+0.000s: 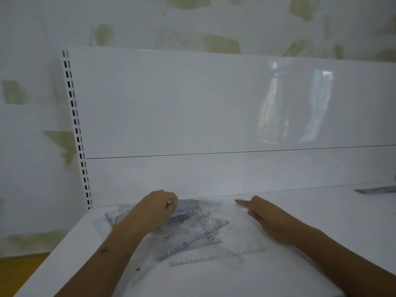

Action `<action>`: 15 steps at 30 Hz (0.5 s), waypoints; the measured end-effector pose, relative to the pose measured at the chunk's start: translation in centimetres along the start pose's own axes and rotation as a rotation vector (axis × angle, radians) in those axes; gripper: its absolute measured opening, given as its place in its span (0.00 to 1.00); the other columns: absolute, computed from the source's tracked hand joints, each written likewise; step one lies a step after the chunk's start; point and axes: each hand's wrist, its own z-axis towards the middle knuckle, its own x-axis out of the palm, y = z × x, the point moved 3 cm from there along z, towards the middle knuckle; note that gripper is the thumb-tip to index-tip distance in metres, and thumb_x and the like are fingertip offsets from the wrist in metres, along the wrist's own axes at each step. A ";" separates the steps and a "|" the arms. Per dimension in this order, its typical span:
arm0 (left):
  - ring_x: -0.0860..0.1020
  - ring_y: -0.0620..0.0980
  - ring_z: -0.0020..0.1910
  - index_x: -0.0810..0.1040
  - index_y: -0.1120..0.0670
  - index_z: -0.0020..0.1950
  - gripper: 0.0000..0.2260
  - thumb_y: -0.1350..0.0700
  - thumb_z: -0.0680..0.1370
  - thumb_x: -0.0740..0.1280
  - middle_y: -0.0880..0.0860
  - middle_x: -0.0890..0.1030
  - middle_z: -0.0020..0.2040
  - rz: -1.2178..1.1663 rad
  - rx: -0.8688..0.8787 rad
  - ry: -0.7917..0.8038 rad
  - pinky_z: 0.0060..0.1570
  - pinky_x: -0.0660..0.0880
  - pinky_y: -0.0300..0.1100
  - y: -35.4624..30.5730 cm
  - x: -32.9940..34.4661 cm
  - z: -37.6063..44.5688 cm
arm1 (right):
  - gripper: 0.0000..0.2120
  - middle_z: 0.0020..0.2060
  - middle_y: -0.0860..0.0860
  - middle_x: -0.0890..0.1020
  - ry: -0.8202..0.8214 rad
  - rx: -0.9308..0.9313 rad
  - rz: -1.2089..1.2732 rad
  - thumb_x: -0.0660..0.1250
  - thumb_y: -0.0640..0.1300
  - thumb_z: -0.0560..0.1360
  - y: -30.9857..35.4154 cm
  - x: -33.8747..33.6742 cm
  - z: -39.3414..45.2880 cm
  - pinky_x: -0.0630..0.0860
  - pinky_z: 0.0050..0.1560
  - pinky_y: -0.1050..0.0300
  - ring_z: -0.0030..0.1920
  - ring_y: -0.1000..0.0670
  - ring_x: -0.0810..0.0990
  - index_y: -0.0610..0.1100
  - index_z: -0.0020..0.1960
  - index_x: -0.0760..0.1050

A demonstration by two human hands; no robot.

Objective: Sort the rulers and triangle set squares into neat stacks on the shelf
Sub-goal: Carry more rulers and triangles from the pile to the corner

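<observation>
On the white shelf (278,275), a loose heap of clear rulers and triangle set squares (199,234) lies jumbled between the person's 2 forearms, the pieces overlapping at many angles with their printed scales showing faintly. At the heap's far edge, close to the white back panel (214,103), the left hand (154,211) reaches in with its fingers curled down over a blurred bundle of rulers (192,205); it seems to pinch them, though the blur hides the exact grip. Just right of the heap, the right hand (263,213) rests near the shelf surface with its fingers straight and together, pointing left toward the bundle and holding nothing. Far off at the right edge of the shelf, well apart from the heap, another flat clear piece (377,190) lies by the back panel. A slotted upright (77,129) runs along the panel's left side, in front of a wall with green blotches (32,103).
</observation>
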 end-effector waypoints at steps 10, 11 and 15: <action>0.73 0.52 0.50 0.67 0.56 0.54 0.04 0.59 0.81 0.55 0.54 0.68 0.53 0.263 -0.025 0.226 0.50 0.70 0.42 0.0 2.3 -0.6 | 0.22 0.52 0.54 0.65 0.157 0.170 -0.175 0.48 0.50 0.83 -2.1 -2.4 -7.8 0.61 0.53 0.65 0.50 0.57 0.65 0.56 0.76 0.52; 0.73 0.52 0.48 0.65 0.54 0.51 0.01 0.58 0.81 0.55 0.53 0.67 0.51 0.240 -0.024 0.225 0.49 0.70 0.42 0.3 2.6 -0.4 | 0.22 0.51 0.55 0.64 0.172 0.194 -0.202 0.48 0.50 0.83 -2.4 -2.9 -8.6 0.61 0.53 0.63 0.50 0.55 0.64 0.56 0.76 0.52; 0.73 0.49 0.41 0.67 0.55 0.51 0.10 0.49 0.82 0.54 0.54 0.73 0.47 0.054 -0.028 0.124 0.42 0.69 0.42 -0.1 2.2 -0.5 | 0.19 0.47 0.58 0.64 0.016 0.286 -0.150 0.51 0.49 0.83 -4.2 -5.8 -11.7 0.62 0.54 0.62 0.51 0.56 0.65 0.55 0.74 0.60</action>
